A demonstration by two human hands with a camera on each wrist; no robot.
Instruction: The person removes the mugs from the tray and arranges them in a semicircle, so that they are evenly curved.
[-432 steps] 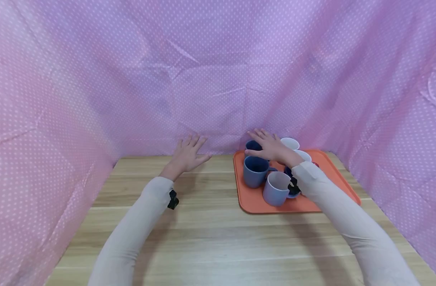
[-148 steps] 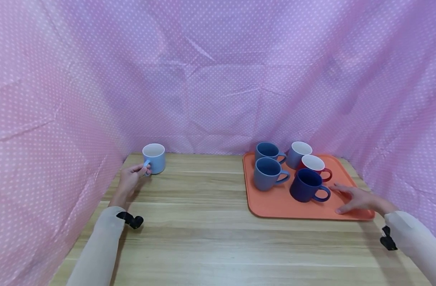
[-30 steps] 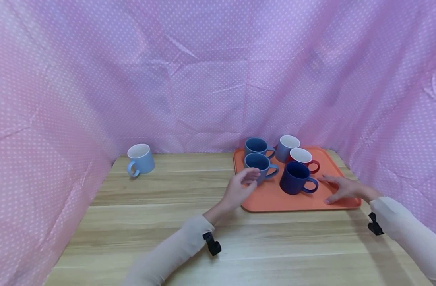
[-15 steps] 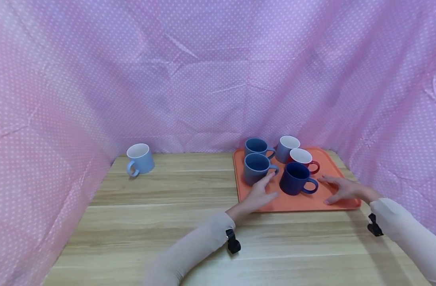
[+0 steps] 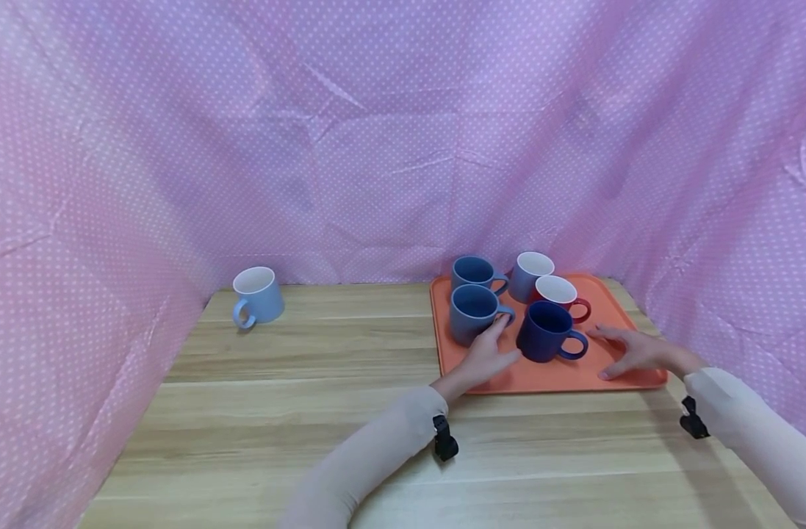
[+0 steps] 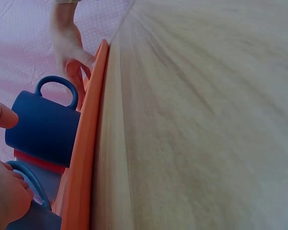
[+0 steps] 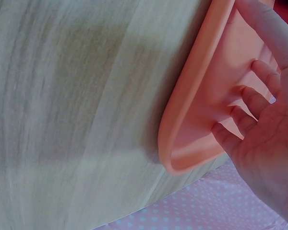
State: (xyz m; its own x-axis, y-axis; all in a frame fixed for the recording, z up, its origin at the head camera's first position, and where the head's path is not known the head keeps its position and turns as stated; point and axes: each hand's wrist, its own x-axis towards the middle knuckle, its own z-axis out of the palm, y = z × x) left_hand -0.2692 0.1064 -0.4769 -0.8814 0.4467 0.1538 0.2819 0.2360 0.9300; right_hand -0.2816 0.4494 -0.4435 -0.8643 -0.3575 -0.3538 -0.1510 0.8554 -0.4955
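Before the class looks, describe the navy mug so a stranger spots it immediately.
On the wooden table, find the orange tray. Toward its front edge, between left hand and right hand, stands the navy mug. It alone is dark navy inside and out; the red mug behind it is white inside.

On our right, five mugs (image 5: 541, 342) stand on a tray (image 5: 541, 378); far back left, a sixth mug (image 5: 264, 304) stands on the table (image 5: 277, 411).

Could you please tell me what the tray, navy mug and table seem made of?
Tray: probably plastic, satin, with a smooth, rounded rim. Navy mug: likely matte ceramic, showing only soft shading. Table: wood or wood-look laminate, low-sheen, with streaky grain.
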